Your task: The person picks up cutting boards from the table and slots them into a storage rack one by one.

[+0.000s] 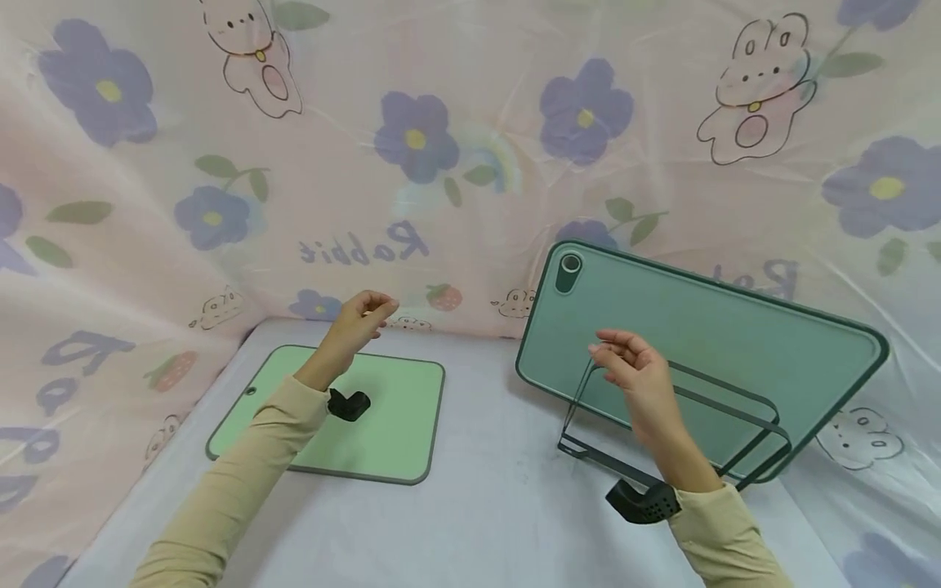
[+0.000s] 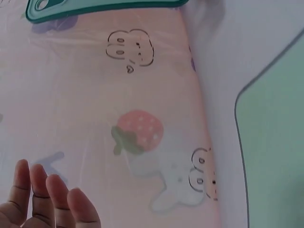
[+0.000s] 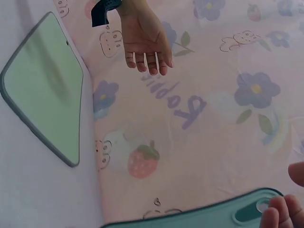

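Observation:
My left hand [image 1: 358, 322] is raised above the far side of a light green cutting board [image 1: 390, 416], fingers loosely bent and nothing in them. That board has a grey rim and a small hole, and lies flat on the white table. My right hand [image 1: 638, 376] hangs in front of a larger teal cutting board [image 1: 735, 327], its fingers relaxed and holding nothing. The teal board leans back at a tilt on a dark wire rack [image 1: 613, 467]. In the head view the right fingertips overlap the rack's upper left wire; contact cannot be told.
A patterned cloth [image 1: 485, 204] with flowers and rabbits hangs behind and at the sides of the white table [image 1: 485, 506]. Black wrist-worn cameras sit on both arms, the right one [image 1: 643, 501] close to the rack's front bar.

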Demonstrator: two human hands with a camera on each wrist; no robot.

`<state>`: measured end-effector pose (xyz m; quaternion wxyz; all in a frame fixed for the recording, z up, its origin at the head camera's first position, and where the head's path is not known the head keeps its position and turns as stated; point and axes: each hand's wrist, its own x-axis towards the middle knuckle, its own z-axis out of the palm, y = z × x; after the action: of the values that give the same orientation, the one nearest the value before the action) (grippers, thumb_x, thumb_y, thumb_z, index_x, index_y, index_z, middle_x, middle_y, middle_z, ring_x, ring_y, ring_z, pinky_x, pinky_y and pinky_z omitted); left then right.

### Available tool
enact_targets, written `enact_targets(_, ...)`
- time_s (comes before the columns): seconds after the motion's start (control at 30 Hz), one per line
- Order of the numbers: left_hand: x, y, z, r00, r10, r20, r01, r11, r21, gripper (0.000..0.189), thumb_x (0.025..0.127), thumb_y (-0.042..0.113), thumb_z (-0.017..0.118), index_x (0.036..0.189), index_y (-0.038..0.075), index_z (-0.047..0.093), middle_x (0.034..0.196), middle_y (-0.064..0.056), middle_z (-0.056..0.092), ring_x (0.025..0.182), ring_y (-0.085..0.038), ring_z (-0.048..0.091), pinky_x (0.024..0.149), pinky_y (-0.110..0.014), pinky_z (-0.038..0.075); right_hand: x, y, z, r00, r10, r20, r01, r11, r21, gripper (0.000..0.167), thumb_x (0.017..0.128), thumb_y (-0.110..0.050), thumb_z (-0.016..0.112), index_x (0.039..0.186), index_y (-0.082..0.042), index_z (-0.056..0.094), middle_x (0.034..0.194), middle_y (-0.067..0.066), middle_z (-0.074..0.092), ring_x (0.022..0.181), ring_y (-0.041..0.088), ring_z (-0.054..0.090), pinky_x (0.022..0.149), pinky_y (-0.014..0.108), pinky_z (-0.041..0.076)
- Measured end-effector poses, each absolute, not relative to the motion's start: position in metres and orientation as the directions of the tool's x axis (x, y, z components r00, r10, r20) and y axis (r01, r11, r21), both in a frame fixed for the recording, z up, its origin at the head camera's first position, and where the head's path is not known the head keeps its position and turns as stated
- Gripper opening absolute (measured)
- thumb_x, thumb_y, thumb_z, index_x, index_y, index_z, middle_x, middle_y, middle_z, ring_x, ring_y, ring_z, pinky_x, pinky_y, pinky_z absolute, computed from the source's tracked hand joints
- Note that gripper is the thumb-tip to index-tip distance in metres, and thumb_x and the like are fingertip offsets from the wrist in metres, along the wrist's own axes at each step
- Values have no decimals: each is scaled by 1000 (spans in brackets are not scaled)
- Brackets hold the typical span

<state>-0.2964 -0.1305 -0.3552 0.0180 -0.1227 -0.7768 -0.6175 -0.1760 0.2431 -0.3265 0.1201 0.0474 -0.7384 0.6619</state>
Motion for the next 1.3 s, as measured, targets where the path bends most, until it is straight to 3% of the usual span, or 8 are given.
enact_targets(0.23,-285,-156,-348,-975,155,157,192,239,952,41,103,27,49,128,-5,46,118,-15,48,101,-26,48,86,-37,43,-193,212,-333,-978,62,201,-190,150,-970,30,95,-18,65,120,-5,56,99,-3,57,97,14,55,82,30,44)
enact_targets(0.57,-287,-193,-364,-979,78,190,204,268,941,58,100,44,50,134,-3,45,120,-12,48,100,-20,48,84,-31,45,-202,187,-354,-986,63,152,-141,158,-977,33,94,-15,66,122,0,56,100,2,58,93,15,55,76,27,44)
enact_targets(0.8,-293,-217,-377,-974,-31,223,207,265,942,53,100,41,53,127,-5,48,113,-10,50,92,-15,50,73,-20,48,-210,176,-373,-989,78,123,-112,132,-985,32,93,-12,66,121,0,57,101,5,59,94,16,55,82,32,43)
enact_targets(1.0,-297,-242,-393,-976,-71,207,174,320,931,52,99,40,55,127,-3,49,111,-9,50,86,-12,49,69,-20,47,-220,164,-386,-991,88,100,-91,107,-990,34,91,-10,67,122,-2,57,100,6,60,93,17,57,82,38,42)
enact_targets(1.2,-294,-263,-406,-971,-102,217,163,382,910,46,98,35,58,123,-4,53,97,-2,52,78,-8,49,64,-22,46,-226,153,-398,-995,84,50,-41,102,-994,34,90,-13,68,122,-5,57,98,4,61,93,17,57,81,37,41)
enact_targets(1.3,-291,-270,-410,-974,-95,205,151,402,903,47,98,34,58,124,-5,52,98,-4,54,79,-7,50,65,-22,47,-230,149,-404,-994,103,37,-27,90,-996,35,90,-14,69,121,-5,57,98,3,61,94,18,57,80,36,42)
